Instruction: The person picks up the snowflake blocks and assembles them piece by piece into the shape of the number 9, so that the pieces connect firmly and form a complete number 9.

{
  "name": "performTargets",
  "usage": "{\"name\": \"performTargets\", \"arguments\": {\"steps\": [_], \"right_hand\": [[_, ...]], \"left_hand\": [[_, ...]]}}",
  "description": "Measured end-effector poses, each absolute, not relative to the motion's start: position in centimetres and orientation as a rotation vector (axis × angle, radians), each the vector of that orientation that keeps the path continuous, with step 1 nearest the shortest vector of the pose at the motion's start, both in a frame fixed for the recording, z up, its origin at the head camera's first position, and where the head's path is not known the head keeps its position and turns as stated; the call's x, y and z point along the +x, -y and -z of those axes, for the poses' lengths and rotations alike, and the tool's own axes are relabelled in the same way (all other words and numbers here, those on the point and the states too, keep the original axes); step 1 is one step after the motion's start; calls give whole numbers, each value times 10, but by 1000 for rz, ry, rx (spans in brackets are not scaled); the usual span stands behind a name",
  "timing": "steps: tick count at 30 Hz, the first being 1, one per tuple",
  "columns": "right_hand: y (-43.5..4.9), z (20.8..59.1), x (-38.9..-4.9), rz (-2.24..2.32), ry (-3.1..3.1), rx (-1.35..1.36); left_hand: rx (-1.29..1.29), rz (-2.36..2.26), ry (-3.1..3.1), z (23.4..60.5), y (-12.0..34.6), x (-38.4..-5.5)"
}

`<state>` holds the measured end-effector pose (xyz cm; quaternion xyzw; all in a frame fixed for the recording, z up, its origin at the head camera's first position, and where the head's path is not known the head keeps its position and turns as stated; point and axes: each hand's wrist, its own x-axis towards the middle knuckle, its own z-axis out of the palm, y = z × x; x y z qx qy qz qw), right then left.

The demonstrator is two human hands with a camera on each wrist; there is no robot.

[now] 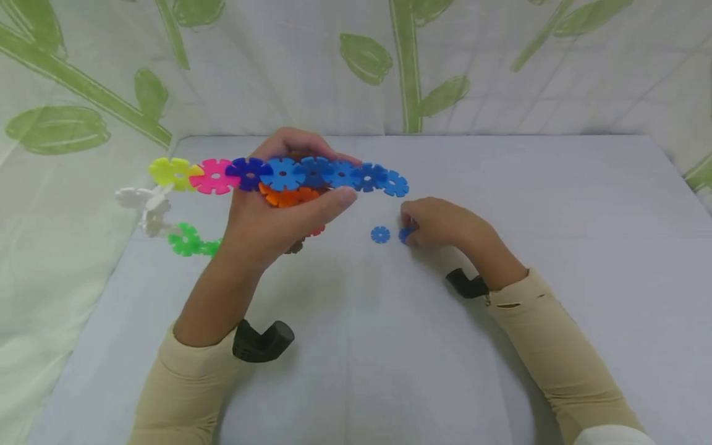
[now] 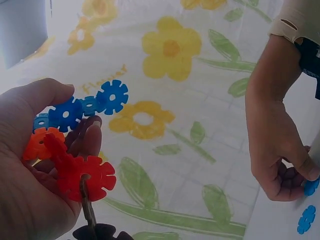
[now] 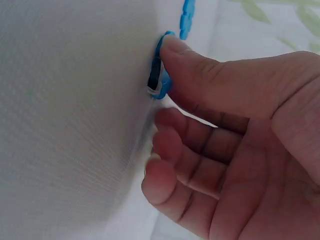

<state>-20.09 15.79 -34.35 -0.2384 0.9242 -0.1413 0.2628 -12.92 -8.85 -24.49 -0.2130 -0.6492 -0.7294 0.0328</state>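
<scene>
My left hand [image 1: 272,232] grips a long chain of flower-shaped plastic snowflake discs [image 1: 282,173], held up above the table. Yellow, pink and dark blue discs lead into several lighter blue ones at its right end. White discs [image 1: 133,198] and green discs [image 1: 185,240] hang at the left, and a red disc [image 2: 102,177] shows below the palm in the left wrist view. On the table, my right hand [image 1: 447,225] pinches a blue snowflake disc [image 3: 165,86] between thumb and fingers; the index finger is largely hidden. Close to its left lies another blue disc [image 1: 381,235], flat.
A pale cloth covers the table [image 1: 584,204]. Behind it hangs a curtain [image 1: 500,62] printed with green leaves, with yellow flowers in the left wrist view. Black camera mounts [image 1: 264,341] sit on both wrists.
</scene>
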Motion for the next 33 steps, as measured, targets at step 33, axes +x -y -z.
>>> {"name": "performTargets", "arguments": {"steps": [33], "right_hand": [[-172,242,-140,1425,-2776,-1586]], "left_hand": [[-682,2242,2013,254,88,-133]]}}
